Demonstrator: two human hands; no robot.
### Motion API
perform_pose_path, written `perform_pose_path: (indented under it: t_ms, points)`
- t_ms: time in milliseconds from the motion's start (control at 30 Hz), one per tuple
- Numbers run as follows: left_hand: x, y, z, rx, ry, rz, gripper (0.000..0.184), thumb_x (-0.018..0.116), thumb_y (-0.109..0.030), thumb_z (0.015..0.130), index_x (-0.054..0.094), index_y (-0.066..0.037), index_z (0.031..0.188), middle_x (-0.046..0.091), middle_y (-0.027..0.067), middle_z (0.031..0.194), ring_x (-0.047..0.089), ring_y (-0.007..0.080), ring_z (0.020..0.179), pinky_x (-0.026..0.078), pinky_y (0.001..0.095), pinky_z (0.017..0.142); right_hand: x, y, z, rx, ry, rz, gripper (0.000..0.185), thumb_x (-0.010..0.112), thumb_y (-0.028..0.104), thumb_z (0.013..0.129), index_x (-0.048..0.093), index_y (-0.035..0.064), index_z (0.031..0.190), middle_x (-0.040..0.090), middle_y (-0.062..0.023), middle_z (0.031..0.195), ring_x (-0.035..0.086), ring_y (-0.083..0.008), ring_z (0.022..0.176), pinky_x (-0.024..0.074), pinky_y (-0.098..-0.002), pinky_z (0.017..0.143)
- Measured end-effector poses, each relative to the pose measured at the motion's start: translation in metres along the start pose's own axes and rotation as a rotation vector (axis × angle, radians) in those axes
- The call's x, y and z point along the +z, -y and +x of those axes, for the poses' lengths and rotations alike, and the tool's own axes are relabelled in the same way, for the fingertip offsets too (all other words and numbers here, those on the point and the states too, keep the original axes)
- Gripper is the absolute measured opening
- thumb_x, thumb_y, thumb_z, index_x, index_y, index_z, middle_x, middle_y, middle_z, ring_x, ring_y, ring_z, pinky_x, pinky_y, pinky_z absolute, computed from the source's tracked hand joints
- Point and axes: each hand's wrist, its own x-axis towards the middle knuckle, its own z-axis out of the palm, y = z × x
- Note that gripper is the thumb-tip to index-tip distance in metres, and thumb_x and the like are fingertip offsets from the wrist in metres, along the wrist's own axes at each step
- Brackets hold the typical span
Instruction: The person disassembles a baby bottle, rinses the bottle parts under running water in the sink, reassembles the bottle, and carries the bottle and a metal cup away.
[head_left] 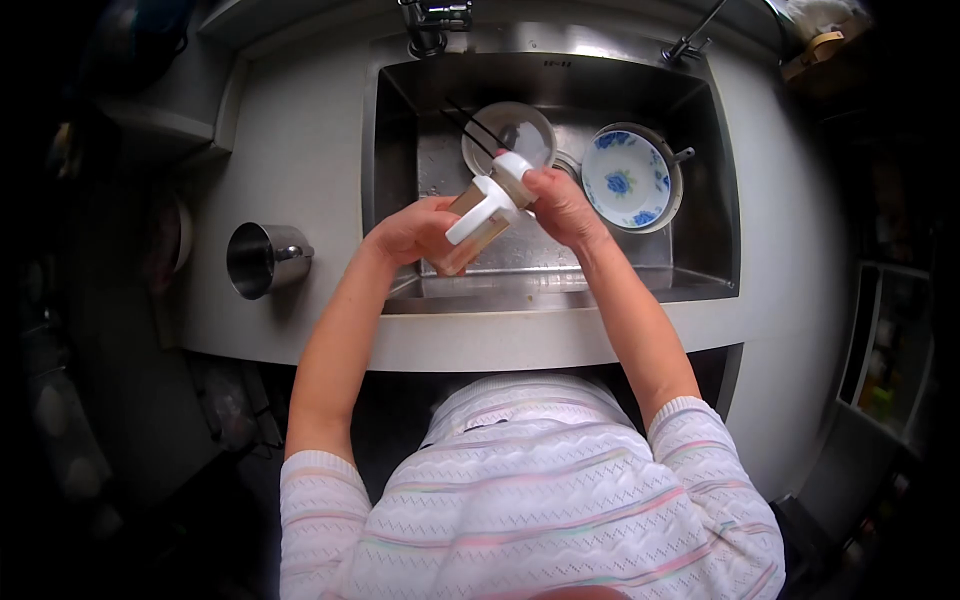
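Observation:
Over the sink point(400, 150) I hold a see-through, brownish pitcher point(483, 246) with a white handle and a white top, tilted with its top away from me. My left hand point(415, 235) is wrapped round its body, the fingertips partly hidden behind it. My right hand point(562, 205) grips it near the white top, its thumb showing along the side. Just beyond the pitcher, a pale round bowl point(540, 125) sits in the sink, with two dark chopsticks point(475, 132) leaning by it.
On the sink's right, a white bowl with blue flowers point(620, 170) rests in a larger pan with a short handle point(684, 155). A steel mug point(285, 262) stands on the left counter. A faucet point(430, 25) and a slim spout point(685, 48) rise behind the sink.

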Motion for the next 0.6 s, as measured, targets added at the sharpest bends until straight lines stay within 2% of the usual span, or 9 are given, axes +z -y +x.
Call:
perform_pose_path:
  t_ms: [67,133,167,267,300,400,433,533,600]
  points:
    - [-0.005,0.0,0.0,-0.021,-0.057,0.069,0.063,0.069,-0.029,0.071,0.05,0.0,0.123,0.063,0.0106,0.096,0.065,0.0179,0.076,0.053,0.0312,0.063,-0.014,0.005,0.003,0.056,-0.103,-0.164,0.058,0.07,0.045,0.079,0.058,0.0011,0.115,0.062,-0.0037,0.109,0.055,-0.0148,0.099,0.0404,-0.0308,0.089]
    - [-0.001,-0.004,0.004,-0.002,-0.302,0.451,0.071,0.07,-0.03,0.066,0.048,0.001,0.126,0.064,0.0134,0.097,0.065,0.022,0.077,0.053,0.0337,0.067,-0.024,0.006,0.006,0.189,-0.25,-0.408,0.06,0.071,0.047,0.078,0.058,0.0008,0.114,0.062,-0.0036,0.109,0.055,-0.0147,0.098,0.0395,-0.0279,0.087]
    - [0.005,-0.008,0.005,0.011,-0.424,0.643,0.075,0.071,-0.03,0.063,0.047,0.001,0.127,0.065,0.0147,0.098,0.066,0.0241,0.077,0.053,0.0349,0.07,-0.024,0.003,0.008,0.278,-0.287,-0.385,0.068,0.071,0.056,0.074,0.058,0.0022,0.114,0.06,-0.0062,0.113,0.053,-0.0177,0.103,0.0384,-0.0325,0.085]
    - [0.046,-0.035,0.005,-0.01,-0.606,1.447,0.082,0.07,-0.026,0.06,0.04,0.002,0.132,0.065,0.0199,0.091,0.066,0.0335,0.082,0.052,0.0388,0.076,-0.016,-0.013,0.008,0.382,-0.389,-0.202,0.076,0.07,0.064,0.069,0.058,0.0043,0.116,0.057,-0.0096,0.118,0.049,-0.0222,0.111,0.0368,-0.043,0.088]
    - [0.053,-0.041,0.006,-0.013,-0.607,1.531,0.085,0.07,-0.025,0.059,0.038,0.001,0.134,0.065,0.0204,0.09,0.066,0.0342,0.082,0.052,0.0395,0.075,-0.017,-0.019,0.008,0.387,-0.375,-0.18,0.083,0.068,0.069,0.066,0.057,0.0062,0.119,0.054,-0.0114,0.122,0.044,-0.0263,0.118,0.033,-0.0538,0.091]
    - [0.069,-0.055,0.009,-0.022,-0.584,1.755,0.091,0.07,-0.023,0.058,0.033,-0.001,0.138,0.065,0.0209,0.088,0.065,0.0353,0.083,0.051,0.0411,0.073,-0.019,-0.03,0.011,0.469,-0.476,-0.123,0.083,0.067,0.07,0.067,0.057,0.0068,0.119,0.054,-0.0107,0.122,0.044,-0.0268,0.117,0.0322,-0.0548,0.093]
    - [0.074,-0.059,0.009,-0.022,-0.563,1.813,0.092,0.071,-0.022,0.058,0.032,-0.001,0.138,0.065,0.0203,0.087,0.065,0.0352,0.082,0.051,0.0414,0.072,-0.022,-0.029,0.009,0.476,-0.422,-0.083,0.086,0.067,0.072,0.066,0.056,0.0069,0.121,0.054,-0.0107,0.122,0.046,-0.0275,0.116,0.033,-0.0555,0.092]
    - [0.081,-0.066,0.013,-0.096,-0.548,1.972,0.093,0.072,-0.019,0.058,0.031,-0.002,0.139,0.065,0.019,0.086,0.066,0.0339,0.08,0.051,0.0418,0.07,-0.02,-0.014,0.004,0.447,-0.435,-0.118,0.086,0.066,0.071,0.066,0.056,0.0083,0.123,0.054,-0.0108,0.122,0.047,-0.0279,0.113,0.0333,-0.0546,0.092]
    - [0.084,-0.07,0.013,-0.155,-0.559,2.051,0.092,0.072,-0.018,0.058,0.031,-0.003,0.139,0.065,0.0189,0.087,0.066,0.033,0.08,0.052,0.0415,0.069,-0.027,-0.002,0.005,0.414,-0.414,-0.544,0.086,0.069,0.067,0.066,0.058,-0.0021,0.116,0.057,-0.0181,0.117,0.053,-0.0308,0.11,0.0398,-0.0462,0.093]
